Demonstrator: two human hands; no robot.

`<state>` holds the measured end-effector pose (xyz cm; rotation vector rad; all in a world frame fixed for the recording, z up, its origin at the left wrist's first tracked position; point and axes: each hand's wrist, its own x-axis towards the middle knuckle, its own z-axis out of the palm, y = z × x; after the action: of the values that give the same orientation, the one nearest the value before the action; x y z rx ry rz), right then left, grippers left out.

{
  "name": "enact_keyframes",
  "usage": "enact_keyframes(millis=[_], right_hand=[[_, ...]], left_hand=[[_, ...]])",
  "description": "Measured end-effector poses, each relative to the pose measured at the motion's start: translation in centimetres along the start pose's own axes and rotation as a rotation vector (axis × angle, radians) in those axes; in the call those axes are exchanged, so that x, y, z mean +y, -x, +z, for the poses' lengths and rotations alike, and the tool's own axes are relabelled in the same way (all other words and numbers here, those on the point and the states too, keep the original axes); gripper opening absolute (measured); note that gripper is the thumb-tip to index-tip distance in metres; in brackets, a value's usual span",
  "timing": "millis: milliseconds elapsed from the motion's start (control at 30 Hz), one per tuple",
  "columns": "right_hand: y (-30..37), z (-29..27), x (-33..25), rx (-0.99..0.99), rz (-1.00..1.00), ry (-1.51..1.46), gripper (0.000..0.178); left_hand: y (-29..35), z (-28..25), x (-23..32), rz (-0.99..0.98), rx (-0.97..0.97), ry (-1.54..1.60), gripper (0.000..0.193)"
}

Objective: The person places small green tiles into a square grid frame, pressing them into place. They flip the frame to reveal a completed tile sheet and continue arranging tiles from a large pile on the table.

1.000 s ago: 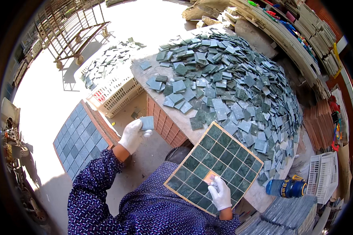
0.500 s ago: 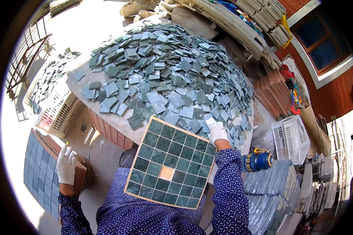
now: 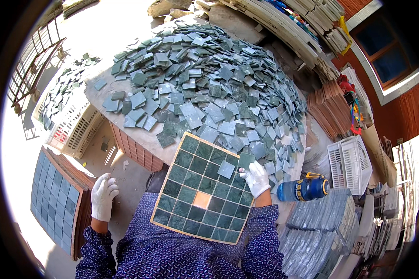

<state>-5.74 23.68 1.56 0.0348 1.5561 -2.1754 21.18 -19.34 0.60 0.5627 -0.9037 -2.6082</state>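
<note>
A framed board (image 3: 201, 200) leans at my waist, its grid filled with dark green square stone tiles except one bare tan cell below the middle. On its upper right part lies a loose, lighter grey-green tile (image 3: 226, 169). My right hand (image 3: 256, 178), in a white glove, is at the board's upper right edge, its fingers closed on a green tile (image 3: 246, 161). Left of the board, my gloved left hand (image 3: 104, 197) hangs in the air, fingers loosely bent, nothing seen in it. Beyond the board, a big heap of loose tiles (image 3: 205, 88) covers the table.
Tiled boards (image 3: 56, 195) are stacked at the left, near a white crate (image 3: 72, 132). To the right stand a blue water bottle (image 3: 307, 189), plastic-wrapped stacks (image 3: 312, 232) and white crates (image 3: 349, 160). The table's edge (image 3: 137, 149) runs beyond the board.
My right hand has come back from the heap to the board and now holds a tile. A loose tile now lies on the board. My left hand has moved right and lower, toward the board.
</note>
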Motion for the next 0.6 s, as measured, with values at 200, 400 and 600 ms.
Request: enact_keyframes(millis=[200, 400, 600], right_hand=[[3.1, 3.8, 0.1, 0.065, 0.079, 0.199, 0.026], [6.6, 9.7, 3.8, -0.133, -0.104, 1.006, 0.029], [8.2, 9.5, 6.3, -0.094, -0.323, 1.312, 0.027]], left_hand=[[1.6, 1.0, -2.0, -0.088, 0.152, -0.148, 0.028], [2.3, 1.9, -2.7, -0.125, 0.128, -0.223, 0.024], [2.4, 2.3, -3.2, -0.116, 0.122, -0.329, 0.025]])
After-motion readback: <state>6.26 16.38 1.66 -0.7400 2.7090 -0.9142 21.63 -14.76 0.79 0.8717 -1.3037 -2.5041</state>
